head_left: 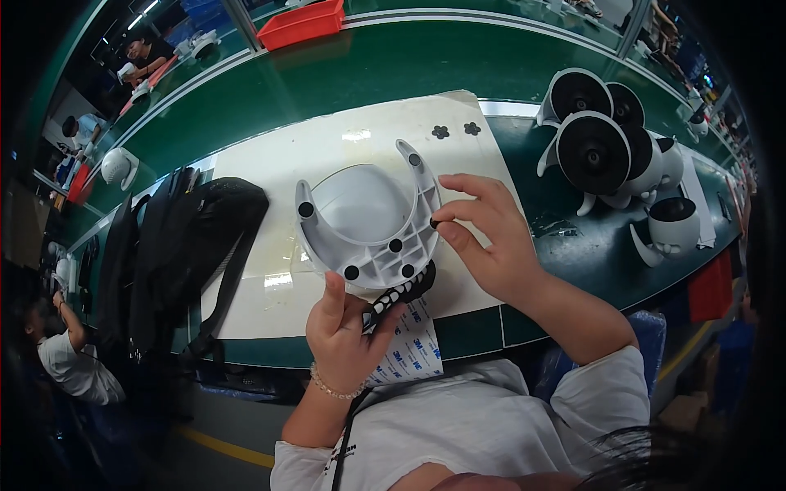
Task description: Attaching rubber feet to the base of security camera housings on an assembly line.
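On the white board (270, 159) in front of me lies a white plastic stand (383, 266) with two curved prongs, ribbed underneath. Black round pads (396, 245) sit on the prongs and along its near edge. My right hand (491, 237) pinches a small black round pad (435, 223) between thumb and forefinger, close to the stand's right side. In my left hand (344, 327), just below the stand, is a black strip (399, 299) with pale cut-out spots. A white sheet with blue print (411, 348) hangs beneath the strip.
Black bags (192, 245) are heaped at the left. White shells with black round faces (594, 151) cluster at the right, beside another white shell (673, 229). Two flower-shaped black pieces (440, 132) lie on the board. A red tray (301, 24) stands far off; other people sit at left.
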The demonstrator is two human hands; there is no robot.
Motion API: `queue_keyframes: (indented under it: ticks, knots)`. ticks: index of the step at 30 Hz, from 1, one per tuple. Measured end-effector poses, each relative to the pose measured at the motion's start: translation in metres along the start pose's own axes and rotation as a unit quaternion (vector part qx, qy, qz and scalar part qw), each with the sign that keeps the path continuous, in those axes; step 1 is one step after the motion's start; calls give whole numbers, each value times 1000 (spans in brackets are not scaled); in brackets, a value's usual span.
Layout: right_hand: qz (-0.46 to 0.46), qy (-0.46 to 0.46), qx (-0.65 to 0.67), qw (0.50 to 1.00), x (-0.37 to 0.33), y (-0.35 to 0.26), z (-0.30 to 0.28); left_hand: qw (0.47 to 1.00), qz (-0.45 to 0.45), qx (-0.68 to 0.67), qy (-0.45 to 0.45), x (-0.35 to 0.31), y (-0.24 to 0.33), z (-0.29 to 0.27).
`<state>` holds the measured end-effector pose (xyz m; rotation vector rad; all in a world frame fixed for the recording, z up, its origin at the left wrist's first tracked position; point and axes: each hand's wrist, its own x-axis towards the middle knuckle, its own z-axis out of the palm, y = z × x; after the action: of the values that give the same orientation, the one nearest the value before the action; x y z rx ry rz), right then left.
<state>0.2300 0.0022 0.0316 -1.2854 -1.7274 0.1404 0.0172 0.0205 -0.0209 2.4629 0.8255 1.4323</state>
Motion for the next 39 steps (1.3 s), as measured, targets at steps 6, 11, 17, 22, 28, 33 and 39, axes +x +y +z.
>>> queue_keyframes:
  ticks: [6, 11, 17, 22, 28, 33, 39]
  knots:
    - [-132, 4, -204, 970, -11, -1, -2, 1000, 10, -10, 7, 0, 0, -1]
    - [131, -24, 173, 976, -7, 9, 2, 1000, -1, 7, 0, -2, 2, -5]
    - [377, -187, 528, 737, 40, 1, 5, 999, 10, -30, -19, 1, 1, -8]
    - [344, -148, 504, 778, 78, -9, 6, 996, -10, -90, 4, -6, -3, -32]
    - [182, -6, 106, 978, 160, 64, 44, 984, -81, -158, 3, -14, -13, -37]
    - [-85, -14, -460, 884, 201, 170, 130, 984, -92, -150, -28, -18, -17, -43]
    - [74, -95, -311, 943, 183, 159, 109, 971, -171, -158, -55, -13, -10, -46]
